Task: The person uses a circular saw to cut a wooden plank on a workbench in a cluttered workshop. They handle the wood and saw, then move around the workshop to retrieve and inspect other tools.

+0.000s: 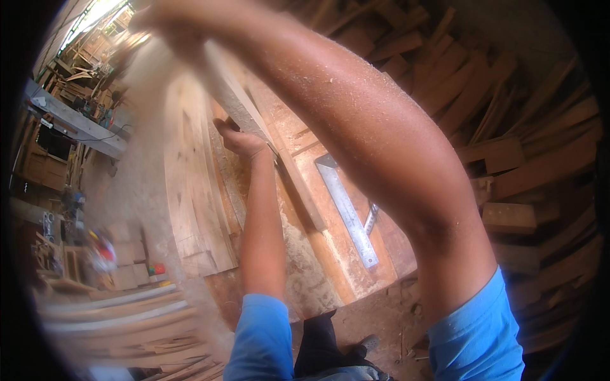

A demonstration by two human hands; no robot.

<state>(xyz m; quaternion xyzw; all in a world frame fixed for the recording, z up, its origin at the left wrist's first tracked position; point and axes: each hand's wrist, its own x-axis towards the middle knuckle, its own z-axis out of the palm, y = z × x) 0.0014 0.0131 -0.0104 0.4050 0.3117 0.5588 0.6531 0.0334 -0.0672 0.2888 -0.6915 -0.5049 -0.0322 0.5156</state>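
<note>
My left hand [244, 141] grips a narrow wooden piece [238, 105] at the upper middle, fingers curled at its side. My right forearm crosses the upper right, and my right hand [171, 25] is high at the top left, smeared by motion; whether it holds anything I cannot make out. Pale dust hangs left of it. A wide plank [194, 203] lies on the wooden bench [387, 254] left of my left hand. A metal square [346, 216] lies to the right, partly beside another metal rule [370, 221].
Piles of timber offcuts [508, 216] fill the right side. A long grey beam [76, 120] and machinery stand at the left. Stacked strips of wood [114, 314] lie at the lower left. My legs and the dusty floor [381, 317] show below the bench.
</note>
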